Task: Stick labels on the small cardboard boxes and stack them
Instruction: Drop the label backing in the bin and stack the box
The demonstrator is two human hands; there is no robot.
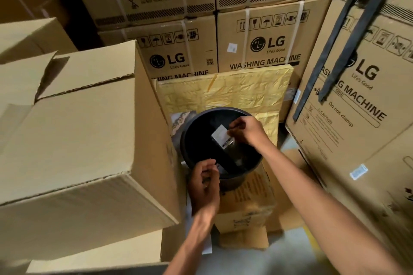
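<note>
Both hands over black bin [194,127], R hand [245,129] pinching label [220,135] (blurry)

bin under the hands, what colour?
Black, seen in the head view: the bin.

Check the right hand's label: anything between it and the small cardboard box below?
Yes. The right hand pinches the white label over the open black bucket, which stands on the small cardboard box. The left hand holds something at the bucket's near rim.
</note>
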